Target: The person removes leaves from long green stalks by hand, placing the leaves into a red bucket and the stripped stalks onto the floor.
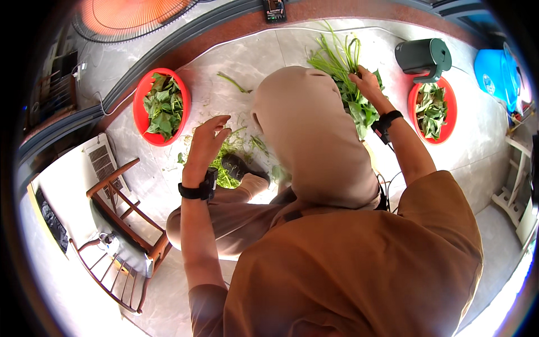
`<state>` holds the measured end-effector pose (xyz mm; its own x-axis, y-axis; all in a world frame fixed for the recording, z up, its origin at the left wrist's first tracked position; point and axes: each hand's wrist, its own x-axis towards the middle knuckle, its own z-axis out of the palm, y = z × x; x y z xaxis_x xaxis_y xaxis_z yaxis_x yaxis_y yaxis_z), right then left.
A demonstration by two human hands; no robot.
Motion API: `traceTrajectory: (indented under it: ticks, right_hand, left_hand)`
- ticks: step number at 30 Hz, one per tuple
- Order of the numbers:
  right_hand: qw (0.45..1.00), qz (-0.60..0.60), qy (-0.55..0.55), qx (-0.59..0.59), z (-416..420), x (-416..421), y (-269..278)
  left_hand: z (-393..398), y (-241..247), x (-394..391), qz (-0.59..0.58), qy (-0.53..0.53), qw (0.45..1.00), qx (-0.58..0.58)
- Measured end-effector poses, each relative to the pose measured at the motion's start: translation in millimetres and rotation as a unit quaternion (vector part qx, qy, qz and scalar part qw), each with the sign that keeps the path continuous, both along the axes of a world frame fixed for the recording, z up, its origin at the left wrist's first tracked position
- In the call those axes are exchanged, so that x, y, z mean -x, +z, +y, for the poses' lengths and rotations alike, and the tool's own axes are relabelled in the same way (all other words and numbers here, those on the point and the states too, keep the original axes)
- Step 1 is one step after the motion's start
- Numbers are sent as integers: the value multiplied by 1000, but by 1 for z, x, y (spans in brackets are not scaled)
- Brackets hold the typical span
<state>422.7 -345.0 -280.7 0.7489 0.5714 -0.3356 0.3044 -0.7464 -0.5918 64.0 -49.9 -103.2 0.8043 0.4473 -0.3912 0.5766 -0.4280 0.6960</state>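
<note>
My right hand (367, 84) is at a bunch of long-stemmed leafy greens (358, 105) on the floor, right of my raised knee; its fingers touch the stems, but whether they grip them is unclear. My left hand (209, 141) hangs in the air with thumb and fingers apart and nothing between them. Below it, a heap of green stem scraps (227, 164) lies by my dark shoe. Left of that stands a red basin (185, 105) holding loose leaves. A second red basin (452, 107) with leaves is at the right. A single cut stem (234, 82) lies on the tiles.
A dark green electric kettle (421, 54) stands behind the right basin, with a blue bucket (490, 76) farther right. A wooden chair (143, 227) is at the left. An orange fan (134, 17) and a phone (275, 10) are at the far side. A white cable runs along the sill.
</note>
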Motion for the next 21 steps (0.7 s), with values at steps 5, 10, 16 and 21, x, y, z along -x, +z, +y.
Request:
traceTrajectory:
  ticks: [5,10,16,21]
  right_hand:
    - [999,-39,19,22,3,11,49]
    - [993,-97,54,34,8,2,69]
    - [984,-85,111,113,-5,-20,39]
    - [989,-97,18,105,7,13,94]
  left_hand:
    - [-11,21,3,-20,-6,1000,-17]
    - [-18,39,11,-49,-8,998,-38]
    - [-27,51,13,-43,-23,998,-44]
    - [-29,59,24,-42,-26,998,-35]
